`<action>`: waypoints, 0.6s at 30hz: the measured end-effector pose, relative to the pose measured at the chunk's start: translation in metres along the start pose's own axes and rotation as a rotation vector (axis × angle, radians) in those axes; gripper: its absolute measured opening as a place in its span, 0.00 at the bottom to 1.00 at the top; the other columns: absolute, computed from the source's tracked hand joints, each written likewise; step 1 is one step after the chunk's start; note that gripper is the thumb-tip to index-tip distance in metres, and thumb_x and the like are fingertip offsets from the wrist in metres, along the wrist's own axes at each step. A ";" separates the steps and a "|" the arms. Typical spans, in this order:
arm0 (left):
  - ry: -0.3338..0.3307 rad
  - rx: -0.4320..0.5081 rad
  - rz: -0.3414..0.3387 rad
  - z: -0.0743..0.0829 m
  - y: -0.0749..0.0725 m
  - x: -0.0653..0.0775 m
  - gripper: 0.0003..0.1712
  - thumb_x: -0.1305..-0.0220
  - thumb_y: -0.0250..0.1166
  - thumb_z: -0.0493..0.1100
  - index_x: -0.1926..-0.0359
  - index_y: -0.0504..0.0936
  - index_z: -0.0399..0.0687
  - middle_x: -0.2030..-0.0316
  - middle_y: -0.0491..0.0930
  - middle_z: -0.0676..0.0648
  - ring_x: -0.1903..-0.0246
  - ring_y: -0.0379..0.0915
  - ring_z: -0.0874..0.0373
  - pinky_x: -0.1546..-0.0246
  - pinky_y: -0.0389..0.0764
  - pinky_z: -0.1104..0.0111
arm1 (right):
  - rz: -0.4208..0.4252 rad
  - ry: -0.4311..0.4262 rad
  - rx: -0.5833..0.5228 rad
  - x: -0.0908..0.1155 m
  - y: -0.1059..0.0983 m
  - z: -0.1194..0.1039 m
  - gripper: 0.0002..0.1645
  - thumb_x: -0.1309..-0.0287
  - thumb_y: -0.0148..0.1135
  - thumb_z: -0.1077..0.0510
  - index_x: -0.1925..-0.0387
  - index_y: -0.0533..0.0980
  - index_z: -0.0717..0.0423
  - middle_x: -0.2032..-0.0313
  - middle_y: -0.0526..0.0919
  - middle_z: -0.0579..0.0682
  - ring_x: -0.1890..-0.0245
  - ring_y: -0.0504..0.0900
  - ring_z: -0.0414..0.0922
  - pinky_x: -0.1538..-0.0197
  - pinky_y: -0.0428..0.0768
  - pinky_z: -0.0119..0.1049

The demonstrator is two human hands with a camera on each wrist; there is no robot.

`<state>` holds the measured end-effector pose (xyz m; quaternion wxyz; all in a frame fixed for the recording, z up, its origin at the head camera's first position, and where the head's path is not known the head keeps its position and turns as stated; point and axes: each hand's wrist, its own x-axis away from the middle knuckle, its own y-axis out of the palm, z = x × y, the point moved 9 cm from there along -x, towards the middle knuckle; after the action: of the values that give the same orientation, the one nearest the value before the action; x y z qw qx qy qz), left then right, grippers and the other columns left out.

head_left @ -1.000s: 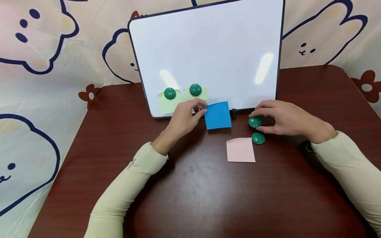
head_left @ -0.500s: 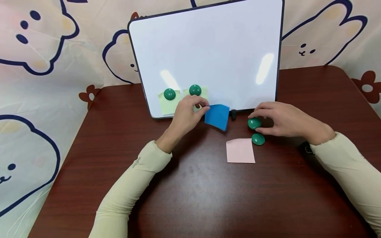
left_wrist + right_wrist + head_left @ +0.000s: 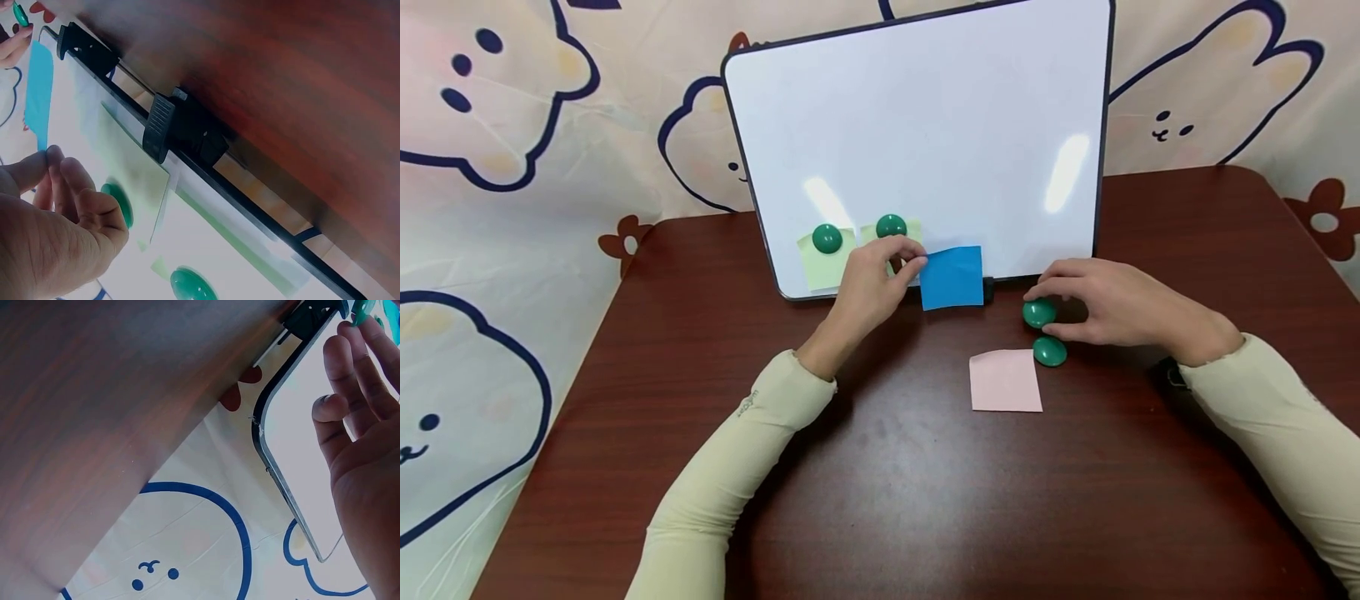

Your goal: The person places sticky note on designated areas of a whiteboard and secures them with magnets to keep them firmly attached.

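My left hand pinches a blue sticky note by its left edge, in front of the whiteboard's lower edge. In the left wrist view thumb and fingertips meet on the blue note's corner. My right hand holds a green round magnet between thumb and fingers, right of the note. A second green magnet lies on the table just below it, at the upper right corner of a pink sticky note. Two pale green notes, one of them partly seen beside my left hand, sit on the board under green magnets.
The whiteboard leans upright at the back of the dark wooden table. Black clips grip its bottom rim. A patterned cloth hangs behind. A black object lies beneath the right wrist.
The blue note first dips and curls, then rises to the right, now flat and overlapping the board's lower edge. My left hand shifts slightly right; the right hand stays almost still with its magnet.
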<state>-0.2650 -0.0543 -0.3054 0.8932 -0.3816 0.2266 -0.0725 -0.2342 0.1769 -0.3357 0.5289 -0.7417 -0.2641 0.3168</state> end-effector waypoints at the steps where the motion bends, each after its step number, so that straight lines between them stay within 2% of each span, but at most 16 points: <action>1: 0.000 0.000 0.004 0.000 0.000 -0.001 0.09 0.32 0.65 0.42 0.54 0.85 0.44 0.63 0.86 0.47 0.65 0.77 0.55 0.64 0.76 0.67 | -0.003 0.004 0.000 0.000 0.000 0.000 0.23 0.53 0.77 0.53 0.51 0.83 0.44 0.55 0.81 0.40 0.58 0.78 0.36 0.54 0.83 0.42; 9: -0.002 0.006 0.032 0.001 0.001 -0.005 0.10 0.32 0.65 0.43 0.54 0.84 0.44 0.64 0.87 0.46 0.67 0.77 0.55 0.67 0.75 0.68 | -0.010 0.002 0.005 0.000 0.002 0.000 0.23 0.52 0.77 0.52 0.51 0.83 0.45 0.55 0.81 0.40 0.57 0.78 0.37 0.53 0.83 0.42; 18: 0.011 0.028 0.071 0.004 0.000 -0.009 0.08 0.32 0.65 0.43 0.57 0.83 0.44 0.66 0.87 0.47 0.68 0.78 0.56 0.65 0.75 0.69 | -0.005 -0.016 0.016 0.000 0.003 -0.001 0.23 0.52 0.77 0.51 0.51 0.83 0.44 0.54 0.81 0.40 0.57 0.79 0.37 0.53 0.83 0.42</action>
<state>-0.2709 -0.0491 -0.3000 0.8992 -0.3603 0.2439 -0.0460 -0.2332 0.1748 -0.3383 0.5335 -0.7343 -0.2678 0.3233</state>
